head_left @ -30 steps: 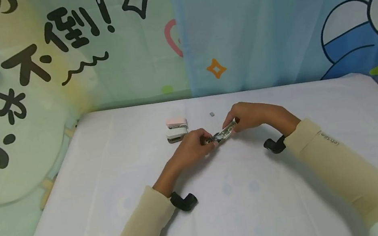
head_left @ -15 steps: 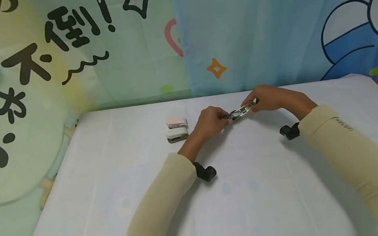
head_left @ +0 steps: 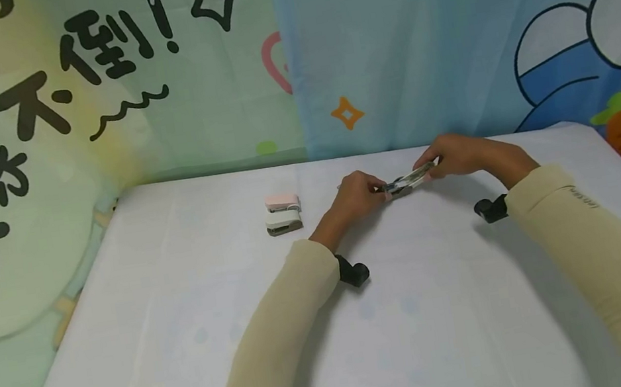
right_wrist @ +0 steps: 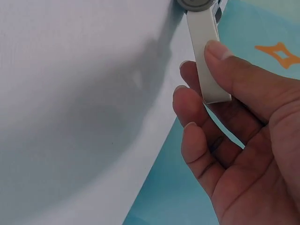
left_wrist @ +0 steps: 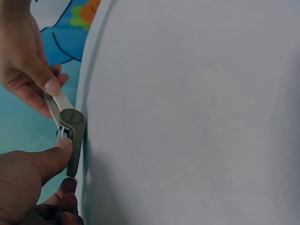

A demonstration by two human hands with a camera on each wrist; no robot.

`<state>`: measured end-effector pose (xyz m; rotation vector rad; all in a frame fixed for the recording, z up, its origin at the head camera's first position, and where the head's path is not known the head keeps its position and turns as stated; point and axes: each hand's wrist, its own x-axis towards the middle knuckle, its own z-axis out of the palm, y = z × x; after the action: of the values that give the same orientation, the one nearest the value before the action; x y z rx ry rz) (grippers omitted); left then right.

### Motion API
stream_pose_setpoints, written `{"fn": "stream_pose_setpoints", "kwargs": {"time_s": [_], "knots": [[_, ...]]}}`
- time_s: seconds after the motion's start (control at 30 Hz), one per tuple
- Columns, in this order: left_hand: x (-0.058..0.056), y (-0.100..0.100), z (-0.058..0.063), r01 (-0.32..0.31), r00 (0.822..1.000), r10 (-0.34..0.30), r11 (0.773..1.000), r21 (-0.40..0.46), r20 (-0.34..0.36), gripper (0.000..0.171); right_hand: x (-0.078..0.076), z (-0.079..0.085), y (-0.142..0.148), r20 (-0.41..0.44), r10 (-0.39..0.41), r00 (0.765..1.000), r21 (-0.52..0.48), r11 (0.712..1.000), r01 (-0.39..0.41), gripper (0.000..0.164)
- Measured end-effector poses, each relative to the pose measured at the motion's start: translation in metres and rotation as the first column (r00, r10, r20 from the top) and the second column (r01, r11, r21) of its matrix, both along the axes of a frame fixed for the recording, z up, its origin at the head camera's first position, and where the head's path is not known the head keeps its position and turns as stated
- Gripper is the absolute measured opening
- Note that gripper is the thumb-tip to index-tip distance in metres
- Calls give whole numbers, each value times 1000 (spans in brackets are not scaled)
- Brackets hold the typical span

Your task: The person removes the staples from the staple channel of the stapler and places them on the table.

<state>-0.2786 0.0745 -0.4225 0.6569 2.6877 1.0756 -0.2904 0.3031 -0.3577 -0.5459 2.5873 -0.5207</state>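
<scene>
Both hands hold an opened-out stapler [head_left: 409,180] above the back part of the table. My left hand [head_left: 356,197] pinches its left end; in the left wrist view the thumb presses on the metal part beside the round pivot of the stapler [left_wrist: 77,136], with fingertips at the grey-green base's end. My right hand [head_left: 458,155] grips the other end. The right wrist view has the white arm of the stapler [right_wrist: 206,61] between the right thumb and fingers, the other fingers bent loosely. A tiny grey piece [head_left: 338,186] shows just behind the left hand, mostly hidden.
A pink stapler [head_left: 281,200] and a white stapler [head_left: 283,221] sit close together left of the hands. The white-covered table [head_left: 212,302] ends at a printed cloth backdrop [head_left: 414,37] right behind the hands.
Both hands have carried the stapler to the right and toward the table's back. The left hand now mostly covers the tiny grey piece. The head view has turned slightly right.
</scene>
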Motion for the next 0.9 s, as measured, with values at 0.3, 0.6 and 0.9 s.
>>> {"fn": "stream_pose_setpoints", "kwargs": {"time_s": [0.3,0.6,0.9], "knots": [[-5,8,-3,10,1000,-10,1000,-6,5,27,-1,3,6,-32,-17,999,13,1000,18,34],[-10,14,-16,20,998,-25,995,-93,-55,31,2,5,4,-35,10,999,41,999,-9,40],[1,-3,-6,11,995,-19,996,-92,-94,58,14,17,-27,-255,-176,951,-204,971,125,48]]}}
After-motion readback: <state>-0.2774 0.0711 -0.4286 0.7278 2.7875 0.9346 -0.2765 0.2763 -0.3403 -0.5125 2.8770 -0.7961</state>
